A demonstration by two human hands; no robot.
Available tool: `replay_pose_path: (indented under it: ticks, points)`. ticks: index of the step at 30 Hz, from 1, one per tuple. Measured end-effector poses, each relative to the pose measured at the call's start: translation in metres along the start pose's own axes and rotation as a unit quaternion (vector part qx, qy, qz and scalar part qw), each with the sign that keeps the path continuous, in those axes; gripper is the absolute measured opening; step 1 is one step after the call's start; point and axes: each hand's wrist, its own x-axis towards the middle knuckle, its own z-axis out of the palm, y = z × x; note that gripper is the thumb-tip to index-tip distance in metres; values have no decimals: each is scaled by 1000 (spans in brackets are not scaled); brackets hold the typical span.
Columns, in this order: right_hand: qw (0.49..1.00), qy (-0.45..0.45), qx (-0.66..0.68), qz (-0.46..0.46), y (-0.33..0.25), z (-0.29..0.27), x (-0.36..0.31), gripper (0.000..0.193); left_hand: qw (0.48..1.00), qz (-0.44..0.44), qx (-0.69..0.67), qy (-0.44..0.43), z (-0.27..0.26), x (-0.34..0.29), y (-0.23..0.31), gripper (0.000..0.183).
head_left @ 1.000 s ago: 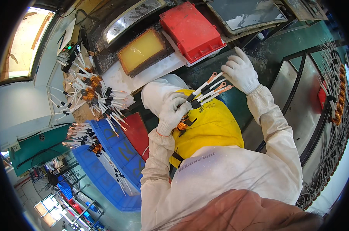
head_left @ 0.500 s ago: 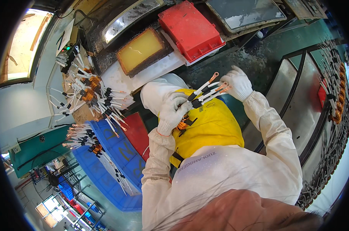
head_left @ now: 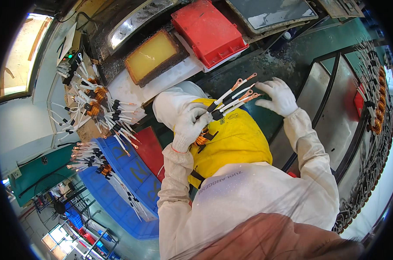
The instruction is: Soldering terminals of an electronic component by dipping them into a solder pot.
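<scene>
My left hand (head_left: 191, 125), in a white knit glove, is closed around a copper coil with white-sleeved leads. Part of the orange copper winding (head_left: 201, 139) shows below the fingers, above the yellow apron (head_left: 235, 143). The leads (head_left: 231, 102) fan out to the upper right, with black sleeves near their bases and copper ring terminals (head_left: 247, 94) at their ends. Just right of those terminals, my gloved right hand (head_left: 280, 97) is held with its fingers apart. It appears to hold nothing; a thin tip lies close to its fingertips, and I cannot tell whether they touch.
Similar coils (head_left: 96, 102) are heaped at the left, with more on a blue bin (head_left: 138, 173). Ahead are a tray of yellow material (head_left: 153, 56) and a red box (head_left: 209, 32). A metal rack (head_left: 335, 121) stands right, beside many hanging coils (head_left: 376, 108).
My right hand has drawn back to the right from the terminals, and its fingers have spread. My left hand keeps its hold on the coil. The whole view has shifted slightly.
</scene>
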Motion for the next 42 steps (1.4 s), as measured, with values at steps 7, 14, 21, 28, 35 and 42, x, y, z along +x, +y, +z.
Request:
replay_pose_path:
  ticks: [7, 14, 21, 28, 35, 42]
  points:
    - [995, 39, -93, 2, -13, 17, 5, 28, 999, -32, -29, -14, 1, 0, -4, 17]
    - [969, 233, 72, 48, -39, -38, 9, 30, 991, 54, 90, 86, -2, -8, 12, 46]
    - [900, 80, 218, -368, -155, -18, 46, 38, 978, -144, -18, 152, -59, -61, 25, 49]
    - [906, -18, 188, -378, -174, 47, 70, 39, 942, -165, 284, 70, -52, -158, 15, 68]
    - [907, -79, 189, -369, -168, 36, 82, 55, 906, -120, 400, 74, -44, -163, 7, 34]
    - [929, -34, 104, -353, -181, 31, 83, 80, 830, 8, 536, 155, -94, -128, 52, 23]
